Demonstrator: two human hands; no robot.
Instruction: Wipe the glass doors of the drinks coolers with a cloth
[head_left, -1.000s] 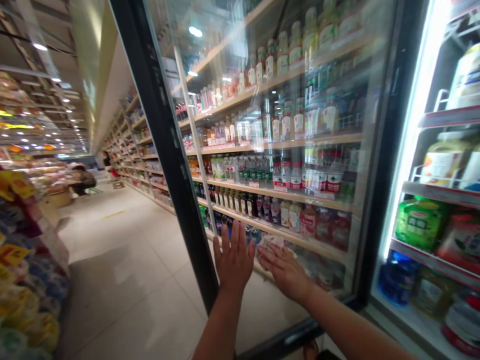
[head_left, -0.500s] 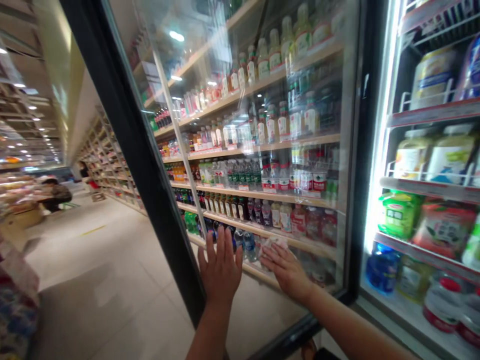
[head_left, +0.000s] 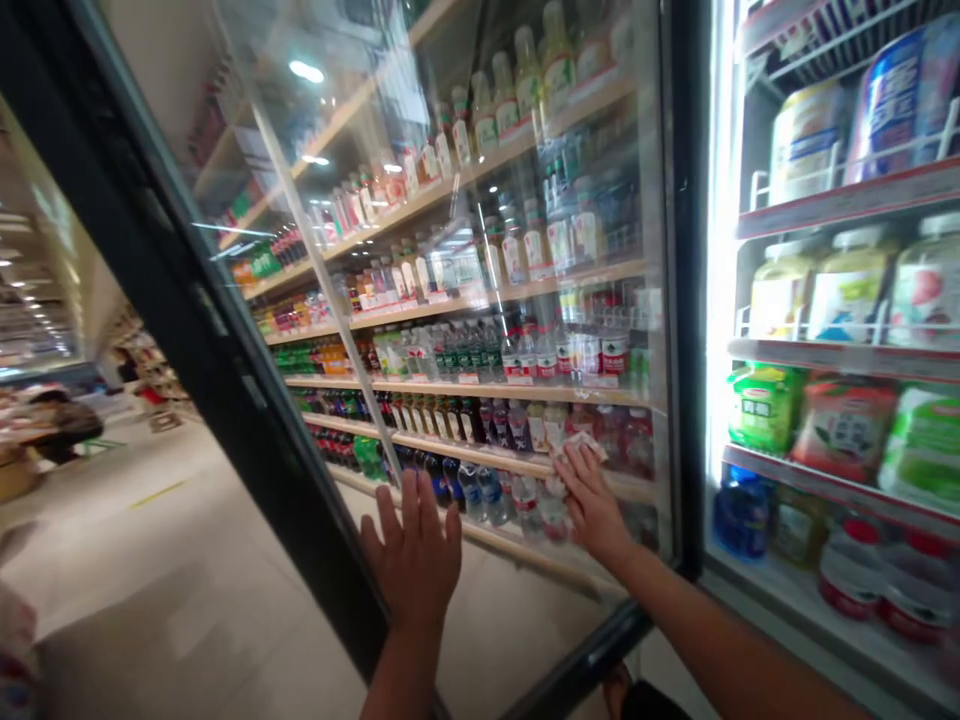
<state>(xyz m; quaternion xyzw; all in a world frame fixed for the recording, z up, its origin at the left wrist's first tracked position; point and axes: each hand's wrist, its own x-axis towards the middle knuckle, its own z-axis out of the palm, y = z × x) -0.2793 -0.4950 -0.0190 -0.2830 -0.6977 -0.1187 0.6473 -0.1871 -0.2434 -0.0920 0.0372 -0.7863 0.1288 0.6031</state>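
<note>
Presently I log one crumpled white cloth (head_left: 582, 448), held under the close-set fingers of my right hand (head_left: 592, 495) toward the glass cooler door's (head_left: 465, 310) lower right corner, seemingly mid-wipe; one left hand (head_left: 416, 555), spread, near its lower left edge; next stroke: even, flat pressure.

The cloth (head_left: 588, 446) is whitish; the door frame (head_left: 180, 310) black; one bottle (head_left: 741, 520) deep blue.

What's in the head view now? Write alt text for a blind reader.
Right hand holds a pale crumpled wad against a glass door; left hand is spread near the door's black frame. Lit, stocked shelves stand at right.
</note>
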